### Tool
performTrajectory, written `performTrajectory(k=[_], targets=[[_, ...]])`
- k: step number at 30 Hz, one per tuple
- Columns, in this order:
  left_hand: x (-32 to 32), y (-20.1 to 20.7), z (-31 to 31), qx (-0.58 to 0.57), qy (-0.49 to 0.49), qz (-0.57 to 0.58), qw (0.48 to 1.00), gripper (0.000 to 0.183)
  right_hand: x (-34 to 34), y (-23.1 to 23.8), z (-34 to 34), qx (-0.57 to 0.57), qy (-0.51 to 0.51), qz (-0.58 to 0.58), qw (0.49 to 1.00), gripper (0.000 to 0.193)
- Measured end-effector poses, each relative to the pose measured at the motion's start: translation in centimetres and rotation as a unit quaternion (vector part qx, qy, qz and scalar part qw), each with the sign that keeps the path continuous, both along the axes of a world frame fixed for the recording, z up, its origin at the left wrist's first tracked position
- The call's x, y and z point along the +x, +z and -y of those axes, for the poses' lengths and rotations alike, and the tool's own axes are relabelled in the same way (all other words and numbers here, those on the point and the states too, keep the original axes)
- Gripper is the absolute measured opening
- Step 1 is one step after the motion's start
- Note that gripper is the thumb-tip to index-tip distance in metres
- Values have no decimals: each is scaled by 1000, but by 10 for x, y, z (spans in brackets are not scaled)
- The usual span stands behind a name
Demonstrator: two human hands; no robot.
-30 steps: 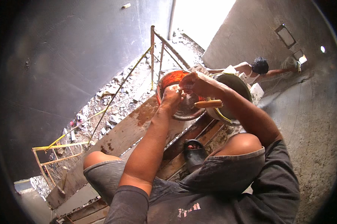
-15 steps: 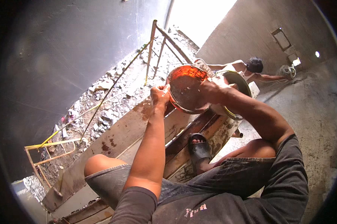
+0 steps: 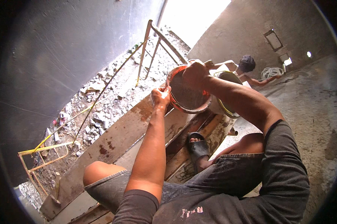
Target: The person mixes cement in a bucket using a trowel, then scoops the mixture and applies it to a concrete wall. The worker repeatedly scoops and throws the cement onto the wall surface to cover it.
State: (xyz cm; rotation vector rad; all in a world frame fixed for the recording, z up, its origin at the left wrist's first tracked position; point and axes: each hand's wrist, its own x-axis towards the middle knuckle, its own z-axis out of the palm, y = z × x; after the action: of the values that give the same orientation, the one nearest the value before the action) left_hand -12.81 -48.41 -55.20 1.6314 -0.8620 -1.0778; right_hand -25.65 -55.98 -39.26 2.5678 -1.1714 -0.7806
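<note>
1. Right hand (image 3: 195, 74): shifted from the right side of the orange bucket (image 3: 172, 100) to its upper rim since half a second ago; fingers curled and turned from view, so their opening and any hold cannot be told.
2. Left hand (image 3: 161, 97): fingers closed on the bucket's left rim, thumb uppermost.
3. Orange bucket, one: between the hands, beyond the knees, mouth facing up toward the viewer; grey inside; support beneath it cannot be told.
4. Second bucket (image 3: 217, 106), yellow-green rim: just right of the first, partly covered by the right forearm.
5. Planks (image 3: 118, 138): long, stained; black sandal (image 3: 199, 148) on the right foot above them.
6. Rubble (image 3: 97, 121), pale: left, beyond the planks.
7. Co-worker (image 3: 231, 66): beyond the second bucket, one arm reaching beside a pale coil (image 3: 271, 71).
</note>
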Motion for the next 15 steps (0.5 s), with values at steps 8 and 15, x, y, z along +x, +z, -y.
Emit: performTrajectory(k=[8,15], targets=[[-6,-19,6,1,21,-39,999,28,-9,2,-15,28,183,-59,981,11],[-5,-21,-3,45,17,-78,996,30,-15,77,-20,22,-54,37,998,12]])
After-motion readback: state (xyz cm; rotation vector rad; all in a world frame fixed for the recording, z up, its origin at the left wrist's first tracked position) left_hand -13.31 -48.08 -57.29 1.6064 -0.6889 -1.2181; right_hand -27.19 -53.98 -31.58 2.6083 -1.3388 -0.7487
